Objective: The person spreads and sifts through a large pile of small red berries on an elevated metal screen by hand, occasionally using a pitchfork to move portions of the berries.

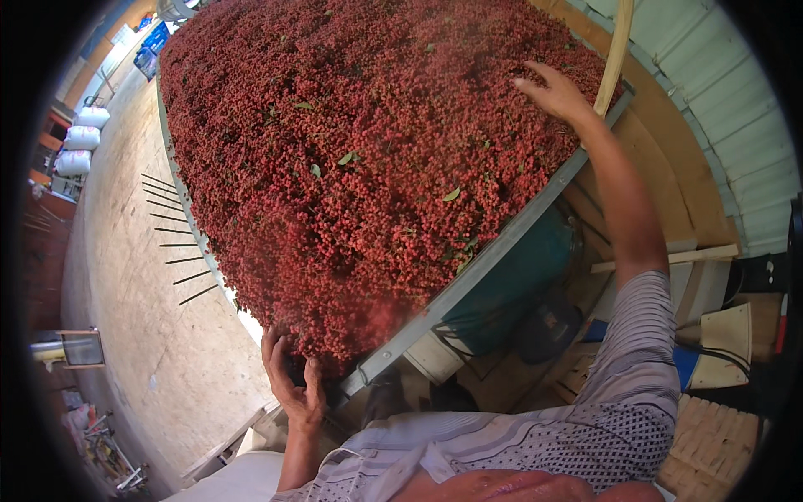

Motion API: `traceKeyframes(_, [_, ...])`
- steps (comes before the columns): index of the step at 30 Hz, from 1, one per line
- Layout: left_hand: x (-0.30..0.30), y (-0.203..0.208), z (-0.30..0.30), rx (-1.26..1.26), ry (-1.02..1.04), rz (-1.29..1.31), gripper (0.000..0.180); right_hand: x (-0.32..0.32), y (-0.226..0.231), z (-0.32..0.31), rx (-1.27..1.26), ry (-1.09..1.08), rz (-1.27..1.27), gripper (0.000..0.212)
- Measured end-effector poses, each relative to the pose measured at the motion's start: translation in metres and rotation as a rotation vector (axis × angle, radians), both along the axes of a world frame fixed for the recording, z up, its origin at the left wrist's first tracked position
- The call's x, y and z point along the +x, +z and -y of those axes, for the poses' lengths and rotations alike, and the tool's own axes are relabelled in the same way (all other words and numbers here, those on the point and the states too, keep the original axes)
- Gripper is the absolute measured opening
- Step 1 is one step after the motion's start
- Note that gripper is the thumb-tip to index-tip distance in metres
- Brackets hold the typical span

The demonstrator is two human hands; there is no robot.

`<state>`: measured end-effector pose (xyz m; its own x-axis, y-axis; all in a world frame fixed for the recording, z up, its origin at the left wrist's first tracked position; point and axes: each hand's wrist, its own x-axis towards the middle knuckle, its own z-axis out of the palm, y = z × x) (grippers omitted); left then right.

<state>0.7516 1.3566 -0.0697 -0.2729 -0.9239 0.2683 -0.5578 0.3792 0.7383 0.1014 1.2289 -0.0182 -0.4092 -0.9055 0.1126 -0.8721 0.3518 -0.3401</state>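
Note:
A wide metal-edged bed or tray (468,283) is heaped with small red berries in clusters (368,151), which look like Sichuan peppercorns, with a few green leaves (452,195) among them. My left hand (294,386) is at the near left corner of the heap, thumb and fingers apart, its fingertips at the edge of the berries. Reaching out to the far right, my right hand (555,94) is low over the heap with fingers spread. Whether its fingertips touch the berries I cannot tell. Neither hand shows anything held.
A wooden pole (616,58) stands at the tray's right edge. Thin dark rods (177,230) stick out along its left side above the concrete floor (125,251). White sacks (81,138) stand far left. Under the right rim is a dark green container (510,276); a woven basket (711,443) sits near right.

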Motion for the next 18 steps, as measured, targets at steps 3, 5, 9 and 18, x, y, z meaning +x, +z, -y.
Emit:
traceKeyframes(3, [0.001, -0.001, 0.002, -0.001, 0.0, 0.032, 0.053, 0.015, -0.017, 0.005, 0.001, 0.129, -0.205, 0.065])
traceKeyframes(5, [0.001, -0.003, 0.001, -0.006, 0.011, 0.029, 0.053, 0.006, -0.013, 0.004, 0.158, 0.133, -0.177, 0.055])
traceKeyframes(9, [-0.002, 0.001, -0.001, -0.015, 0.048, 0.024, 0.049, -0.008, -0.011, -0.029, 0.247, 0.113, -0.227, 0.028])
traceKeyframes(18, [-0.004, 0.001, 0.002, 0.037, 0.057, -0.017, 0.046, -0.003, 0.029, -0.004, 0.25, 0.04, -0.057, 0.059])
